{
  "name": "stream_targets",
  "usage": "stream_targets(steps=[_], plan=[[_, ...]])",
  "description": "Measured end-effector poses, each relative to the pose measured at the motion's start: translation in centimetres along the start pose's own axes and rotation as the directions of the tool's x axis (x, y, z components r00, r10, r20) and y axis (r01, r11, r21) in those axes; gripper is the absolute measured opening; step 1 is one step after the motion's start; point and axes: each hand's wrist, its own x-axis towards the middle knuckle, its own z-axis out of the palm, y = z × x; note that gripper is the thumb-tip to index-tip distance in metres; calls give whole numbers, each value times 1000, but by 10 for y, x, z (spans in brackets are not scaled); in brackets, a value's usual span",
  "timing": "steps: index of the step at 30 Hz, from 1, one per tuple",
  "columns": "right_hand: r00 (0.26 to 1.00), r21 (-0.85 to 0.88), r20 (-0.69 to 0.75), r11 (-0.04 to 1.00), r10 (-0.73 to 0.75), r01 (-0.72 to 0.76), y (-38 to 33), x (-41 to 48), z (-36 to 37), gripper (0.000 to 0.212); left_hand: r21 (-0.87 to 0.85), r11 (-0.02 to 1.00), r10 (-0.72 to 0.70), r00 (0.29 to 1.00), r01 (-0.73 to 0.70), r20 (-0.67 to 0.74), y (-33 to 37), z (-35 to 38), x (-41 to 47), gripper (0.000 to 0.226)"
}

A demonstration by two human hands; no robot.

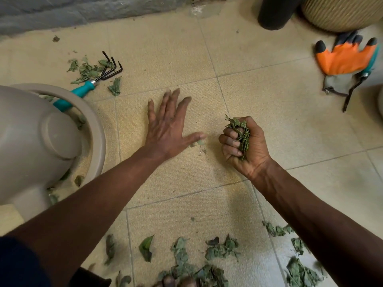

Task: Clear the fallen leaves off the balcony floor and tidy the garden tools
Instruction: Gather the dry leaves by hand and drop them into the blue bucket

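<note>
The right hand [244, 143] has its fingers [231, 142] curled tight round a wad of dry leaves [240, 131], with bits poking out above the fist. The left hand [165, 129] lies flat on the floor tiles [269, 96], fingers spread, holding nothing. A few crumbs [196, 142] sit by its thumb. The wad looks brittle. I'd guess a harder squeeze or a tilt of the fist would shed flakes onto the bare tiles.

The biggest scatter of leaves [186, 264] lies nearest the person. More leaves surround the teal hand rake [89, 83], its handle end hidden behind the tipped grey pot [31, 141]. Orange gloves [346, 56] lie over pruners [352, 90], well apart to the right.
</note>
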Motion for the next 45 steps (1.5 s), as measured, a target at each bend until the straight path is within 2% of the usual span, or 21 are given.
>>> stream_targets(steps=[2, 5, 7, 9, 11, 16, 20, 22, 28, 32, 36, 39, 42, 45], plan=[[1000, -1, 4, 1000, -6, 6, -1, 0, 0, 33, -1, 999, 52, 998, -52, -35, 3, 0, -19, 98], [1000, 0, -4, 1000, -11, 11, -3, 0, 0, 33, 41, 999, 14, 981, -6, -192, 4, -7, -42, 76], [1000, 13, 4, 1000, -11, 11, -4, -2, -1, 33, 172, 985, 20, 990, 4, -139, 7, -9, -50, 80], [1000, 20, 6, 1000, -11, 11, -4, -3, -3, 34, 330, 942, 69, 998, -65, 0, 15, -7, -51, 93], [1000, 29, -1, 1000, -9, 9, -6, -2, -4, 40, 427, 892, 127, 989, -145, 70, 22, -4, -46, 100], [1000, 45, -14, 999, -4, 4, -9, -3, -3, 48, 497, 812, 273, 952, -305, 138, 29, -3, -28, 79], [1000, 30, -11, 999, -19, 20, -11, 1, 2, 48, 482, 749, 478, 875, -454, 82, 22, 2, -14, 62], [1000, 33, -3, 999, -20, 20, -9, 2, 4, 49, 467, 735, 522, 850, -491, 73, 19, 4, -15, 54], [1000, 67, -3, 998, -5, 5, -9, 0, 1, 46, 401, 755, 518, 847, -519, 119, 19, 11, -28, 47], [1000, 82, -18, 997, -10, 11, -9, -1, 1, 39, 294, 835, 445, 885, -465, 135, 21, 4, -11, 49], [1000, 96, -26, 995, -3, 5, -7, -3, -2, 42, 78, 939, 329, 941, -335, 77, 14, 4, -13, 51], [1000, 97, -30, 995, -4, 6, -11, -4, -4, 44, -62, 971, 226, 973, -229, -51, 3, 2, -14, 49], [999, 100, -32, 995, -13, 16, -13, -6, -5, 46, -11, 976, 215, 976, -216, -38, 5, -2, -6, 49], [999, 101, -34, 995, -8, 11, -13, -6, -6, 50, 157, 948, 276, 960, -278, 39, 17, -4, 3, 63]])
